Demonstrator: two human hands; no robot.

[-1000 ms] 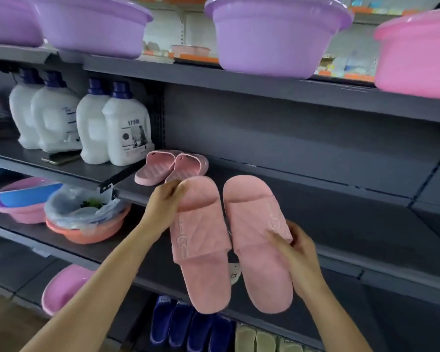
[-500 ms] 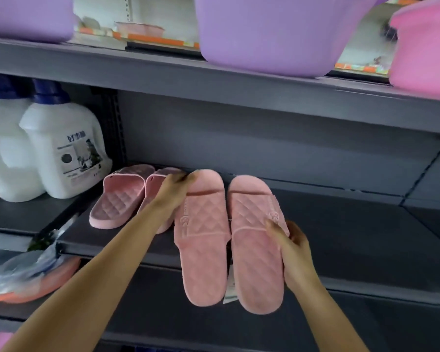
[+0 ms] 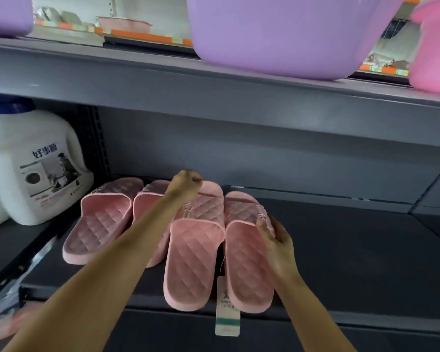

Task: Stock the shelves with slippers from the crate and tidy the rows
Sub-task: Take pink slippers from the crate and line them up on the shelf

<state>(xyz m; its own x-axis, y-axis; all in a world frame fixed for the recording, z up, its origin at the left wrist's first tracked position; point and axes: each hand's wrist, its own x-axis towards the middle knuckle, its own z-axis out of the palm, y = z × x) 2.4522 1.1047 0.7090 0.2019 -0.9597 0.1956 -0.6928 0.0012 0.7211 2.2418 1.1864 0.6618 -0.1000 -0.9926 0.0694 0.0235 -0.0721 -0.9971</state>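
The person's left forearm (image 3: 107, 265) covers most of the second shelved slipper (image 3: 149, 199), the white detergent jug (image 3: 43, 148) and purple basin (image 3: 277, 34) run off the frame edges, and the hang tag (image 3: 228, 316) print is too blurry to read.

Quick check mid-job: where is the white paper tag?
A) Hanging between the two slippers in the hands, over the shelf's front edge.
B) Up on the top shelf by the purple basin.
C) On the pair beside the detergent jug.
A: the white tag dangles between the heels of the left slipper, gripped by the left hand, and the right slipper, held by the right hand, past the shelf's front edge.
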